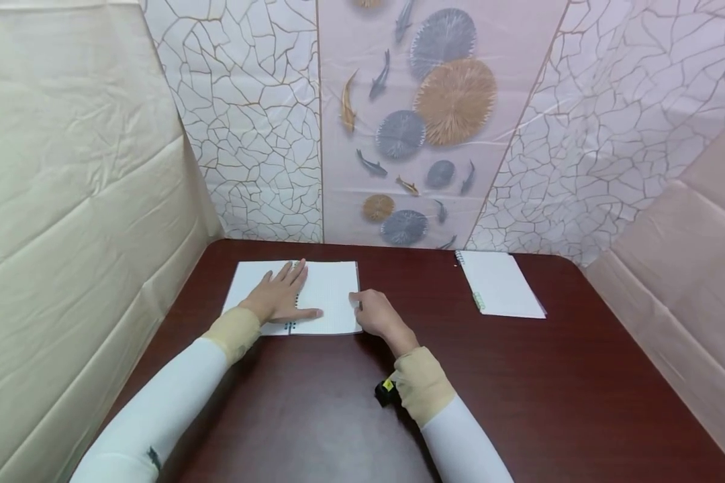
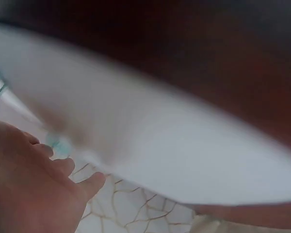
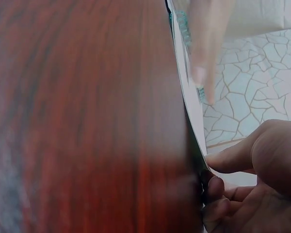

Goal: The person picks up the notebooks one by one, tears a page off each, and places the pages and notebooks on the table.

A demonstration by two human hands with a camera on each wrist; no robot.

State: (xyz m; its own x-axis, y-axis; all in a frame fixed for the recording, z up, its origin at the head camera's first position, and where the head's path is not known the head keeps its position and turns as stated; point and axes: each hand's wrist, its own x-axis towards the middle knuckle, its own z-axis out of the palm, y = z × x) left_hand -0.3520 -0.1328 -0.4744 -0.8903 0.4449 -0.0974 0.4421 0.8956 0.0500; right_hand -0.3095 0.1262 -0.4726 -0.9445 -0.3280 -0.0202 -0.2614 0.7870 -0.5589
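An open spiral notebook (image 1: 333, 285) with ruled white pages lies near the table's back edge, left of the middle. My left hand (image 1: 280, 298) rests over its spiral binding, fingers spread and straight, with the thumb reaching across the right page. At the notebook's right edge, my right hand (image 1: 379, 315) pinches the margin. The right wrist view puts that hand's thumb (image 3: 233, 158) on top and its curled fingers (image 3: 216, 194) at the underside. In the left wrist view the page (image 2: 150, 131) is blurred beside the left hand (image 2: 34, 179).
A second spiral notebook (image 1: 501, 283), showing a white page, lies at the back right of the dark red wooden table (image 1: 550, 389). A small black device (image 1: 384, 393) with a yellow mark sits at the right wrist. Patterned cloth (image 1: 266, 121) hangs behind the table.
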